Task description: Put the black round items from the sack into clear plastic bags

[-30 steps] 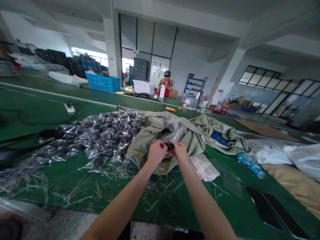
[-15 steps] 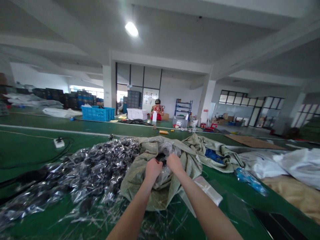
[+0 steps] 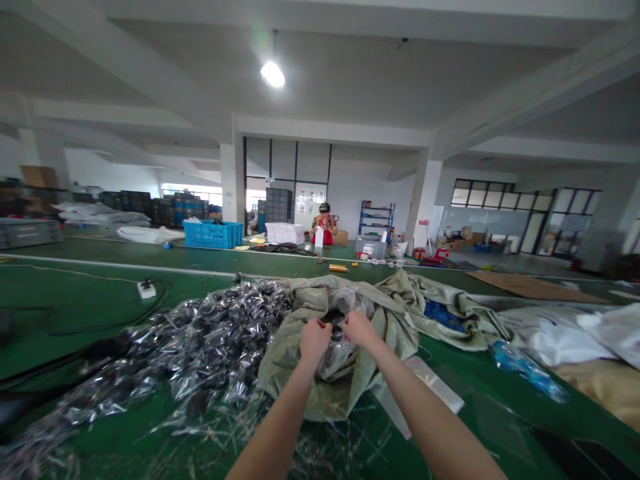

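Observation:
My left hand [image 3: 315, 339] and my right hand [image 3: 358, 328] are held close together over the open mouth of a grey-green woven sack [image 3: 350, 373]. Both are closed, pinching a small black part [image 3: 337, 330] between them, with clear plastic wrap hanging just below. The part is mostly hidden by my fingers. To the left lies a big heap of black parts in clear plastic bags [image 3: 200, 347] on the green table [image 3: 75, 300].
A flat stack of clear bags [image 3: 430, 387] lies right of the sack. A blue packet [image 3: 525, 367], white and tan sacks [image 3: 575, 333] sit at the right. A power strip [image 3: 147, 290] with cables is at left. Far across, a person [image 3: 324, 230] works near a blue crate [image 3: 213, 235].
The camera has tilted upward, showing more ceiling. My hands have lifted from the sack's front edge to its mouth and stay closed together on the black part.

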A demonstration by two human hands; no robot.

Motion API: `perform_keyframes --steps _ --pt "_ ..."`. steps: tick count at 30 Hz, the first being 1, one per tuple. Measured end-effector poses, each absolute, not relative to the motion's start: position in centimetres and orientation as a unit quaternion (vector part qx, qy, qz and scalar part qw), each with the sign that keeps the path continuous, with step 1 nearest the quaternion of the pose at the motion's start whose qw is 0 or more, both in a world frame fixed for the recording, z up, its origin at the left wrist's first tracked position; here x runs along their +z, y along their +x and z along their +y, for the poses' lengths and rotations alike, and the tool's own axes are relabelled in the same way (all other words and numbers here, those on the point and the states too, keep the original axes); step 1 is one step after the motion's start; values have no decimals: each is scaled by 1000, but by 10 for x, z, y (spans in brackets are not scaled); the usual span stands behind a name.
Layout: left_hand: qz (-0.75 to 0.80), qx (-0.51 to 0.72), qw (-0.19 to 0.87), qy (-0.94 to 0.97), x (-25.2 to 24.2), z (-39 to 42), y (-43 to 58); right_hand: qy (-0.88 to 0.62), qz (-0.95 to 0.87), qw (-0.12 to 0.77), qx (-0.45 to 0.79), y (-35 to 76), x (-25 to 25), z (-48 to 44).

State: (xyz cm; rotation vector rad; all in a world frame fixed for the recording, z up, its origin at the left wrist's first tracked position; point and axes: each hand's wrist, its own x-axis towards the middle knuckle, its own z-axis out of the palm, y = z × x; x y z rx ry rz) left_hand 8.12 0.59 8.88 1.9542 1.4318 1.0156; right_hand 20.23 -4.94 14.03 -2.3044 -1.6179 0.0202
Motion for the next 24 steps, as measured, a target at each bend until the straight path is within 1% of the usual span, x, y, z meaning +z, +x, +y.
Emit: perform_keyframes --steps 5,12,15,20,24 --pt "510 390 251 725 77 -1 82 -795 -567 215 22 209 127 -58" --pt "492 425 263 713 63 -7 87 -793 -557 244 14 206 123 -65" --pt "490 429 271 709 59 -6 87 -786 -565 251 4 204 127 -64" --pt "483 481 260 684 56 -8 83 -779 -577 248 10 204 126 -62" --pt "476 489 274 677 58 -11 80 -779 -577 246 9 207 122 -60"
